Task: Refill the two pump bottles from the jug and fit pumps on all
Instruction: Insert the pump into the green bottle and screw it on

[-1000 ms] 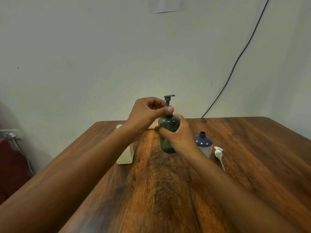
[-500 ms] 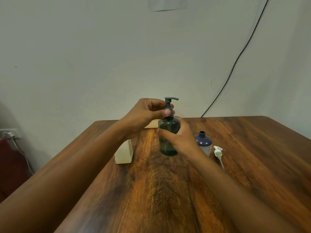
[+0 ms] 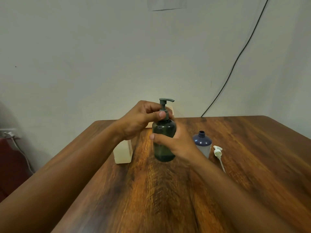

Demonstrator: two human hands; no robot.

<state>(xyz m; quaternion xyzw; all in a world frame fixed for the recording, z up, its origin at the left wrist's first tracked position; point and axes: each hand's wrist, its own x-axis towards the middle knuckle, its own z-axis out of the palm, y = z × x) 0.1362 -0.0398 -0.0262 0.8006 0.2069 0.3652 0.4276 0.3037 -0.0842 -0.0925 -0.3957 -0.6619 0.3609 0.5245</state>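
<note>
The right hand point(image 3: 176, 145) is grasping the green bottle point(image 3: 164, 140) to steady it on the table point(image 3: 168, 190); at its twelve o'clock, the left hand point(image 3: 139, 120) is pinching the pump point(image 3: 165, 106) collar, likely tightening it.

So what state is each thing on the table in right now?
Green bottle: upright, pump on, gripped by right hand.
Green pump: collar pinched by left hand.
Blue bottle: upright, neck open.
White pump: lying loose on table.
Jug: upright, top hidden.
</note>
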